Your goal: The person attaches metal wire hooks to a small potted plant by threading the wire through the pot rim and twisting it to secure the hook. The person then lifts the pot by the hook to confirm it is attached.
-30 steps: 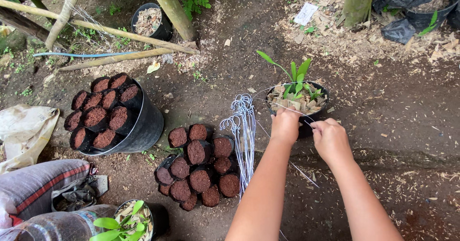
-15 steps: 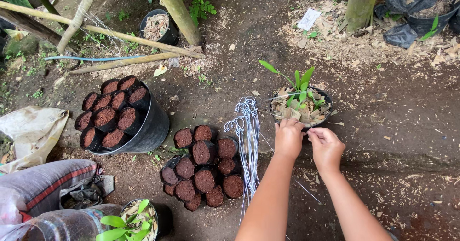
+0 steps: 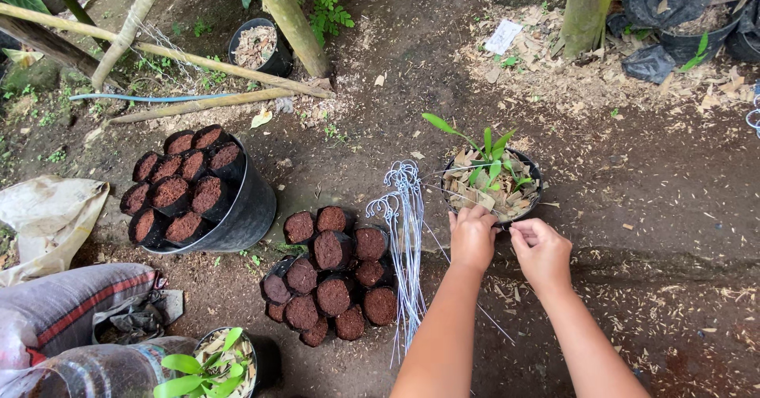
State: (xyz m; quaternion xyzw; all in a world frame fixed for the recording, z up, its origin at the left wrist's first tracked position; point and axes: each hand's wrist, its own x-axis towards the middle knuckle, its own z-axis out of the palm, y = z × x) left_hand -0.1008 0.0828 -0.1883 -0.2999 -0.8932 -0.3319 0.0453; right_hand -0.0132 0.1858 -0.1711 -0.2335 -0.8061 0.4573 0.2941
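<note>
A small black pot (image 3: 532,170) holds a green seedling (image 3: 484,146) bedded in dry wood chips and stands on dark soil. My left hand (image 3: 473,238) is curled at the pot's near rim, fingers closed against it. My right hand (image 3: 541,251) is just right of it, fingers pinched together near the rim; what they pinch is too small to make out. A bundle of thin blue-white wire hooks (image 3: 406,239) lies on the ground left of my left hand.
A cluster of soil-filled black tubes (image 3: 330,273) sits left of the wires. A black bucket (image 3: 245,212) holds more such tubes. Bamboo poles (image 3: 207,103), tree trunks (image 3: 586,6), sacks (image 3: 55,307), a plastic bottle (image 3: 95,370) and another potted seedling (image 3: 222,360) surround the spot.
The view has shifted so the pot and hands sit lower right. Both hands stay at the pot's near rim, the right one drawn slightly closer to the left.
</note>
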